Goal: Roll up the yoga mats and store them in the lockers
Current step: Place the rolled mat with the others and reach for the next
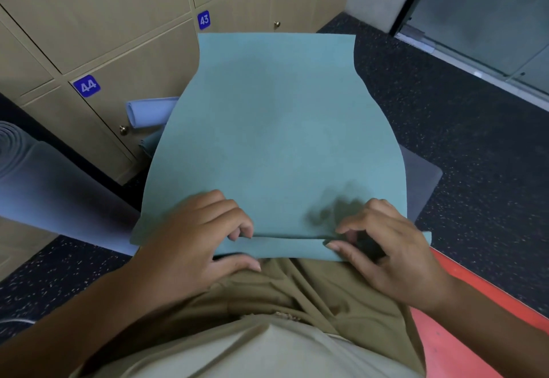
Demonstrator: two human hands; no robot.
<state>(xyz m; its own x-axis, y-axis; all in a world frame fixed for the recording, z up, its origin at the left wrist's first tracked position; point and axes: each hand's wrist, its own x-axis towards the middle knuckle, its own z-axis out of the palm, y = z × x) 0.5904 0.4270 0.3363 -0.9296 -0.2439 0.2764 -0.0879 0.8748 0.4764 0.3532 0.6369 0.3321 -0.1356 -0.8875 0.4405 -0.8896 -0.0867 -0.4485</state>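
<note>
Now Starting the First Turn of the Teal Mat

Seen from the head camera, the teal mat [276, 128] lies flat on the dark speckled floor [475, 154], running from the person's lap at the lower middle of the frame up to the lockers [142, 59] at the upper left. Its near edge is folded over into a narrow strip just above the lap. The left hand [190, 238] rests on the left part of that fold, fingers [240, 226] curled down and pinching the folded edge. The right hand [395, 247] does the same on the right part, fingertips pressing the strip flat. Neither hand is wrapped fully around anything; both are half-closed on the mat's edge.

A rolled grey mat [38, 175] lies at the left of the frame, and a small blue roll [148, 113] sits beside locker 44. A red mat [463, 318] shows at the lower right.

Judging by the fold, rolling has only begun. To do it well, the first turn should be tight and even, with both hands level so the roll stays square to the mat's long sides and does not cone.
</note>
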